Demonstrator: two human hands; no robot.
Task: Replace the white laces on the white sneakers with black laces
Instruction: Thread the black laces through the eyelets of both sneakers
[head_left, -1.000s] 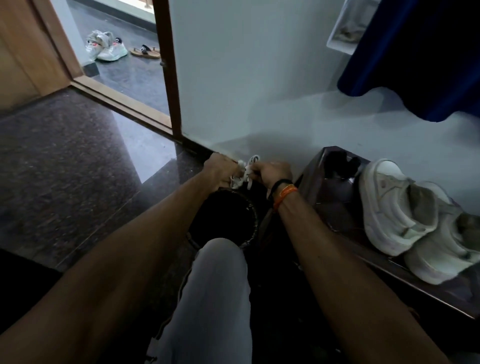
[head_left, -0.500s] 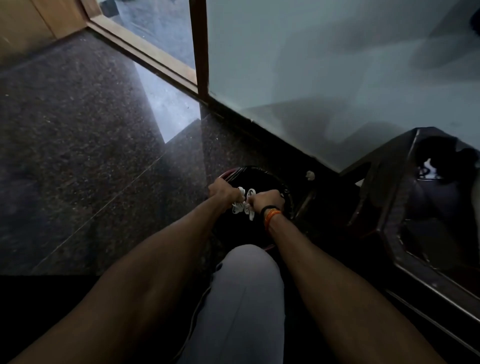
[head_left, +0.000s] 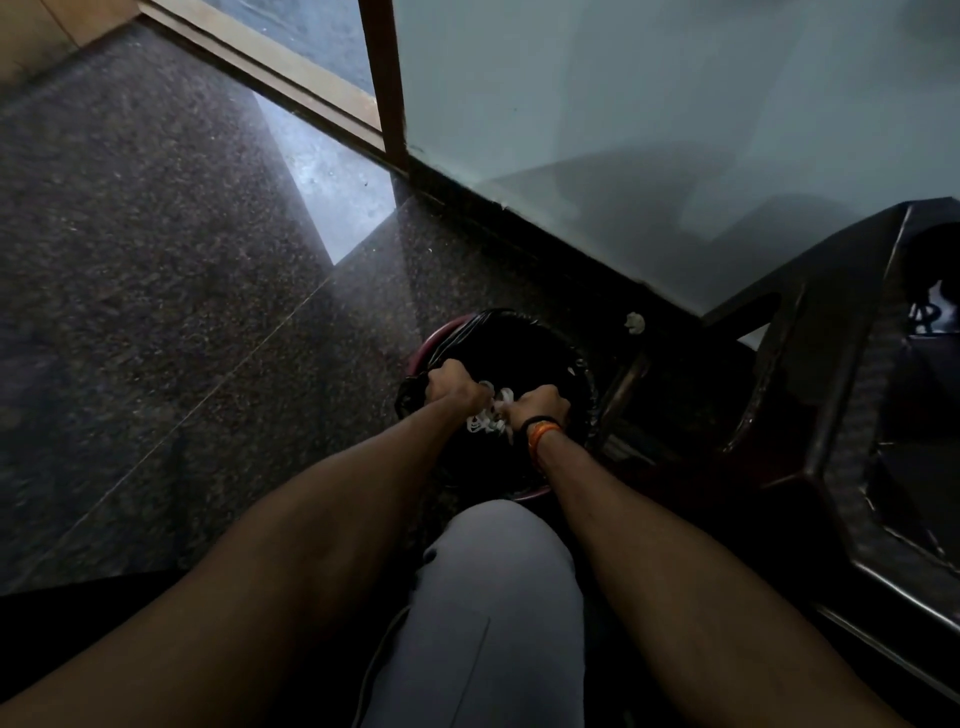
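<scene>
White laces (head_left: 488, 415) in both clenched hands

I'm seeing a glossy speckled stone floor (head_left: 156, 291). The door frame (head_left: 384, 78) is looking wooden, the bin liner (head_left: 519, 343) shiny plastic.

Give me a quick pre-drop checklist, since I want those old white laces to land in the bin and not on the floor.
1. Both hands hold the bundle: ok. The left hand and right hand grip the white laces between them.
2. Bundle over the bin opening: ok. It hangs above the black-lined bin.
3. Loose ends inside the rim: cannot tell. The loops are small and blurred.
4. Liner seated around the rim: cannot tell. It is too dark to see.
5. Floor around the bin: not ok. A small white scrap lies beside the bin, near the wall.
</scene>
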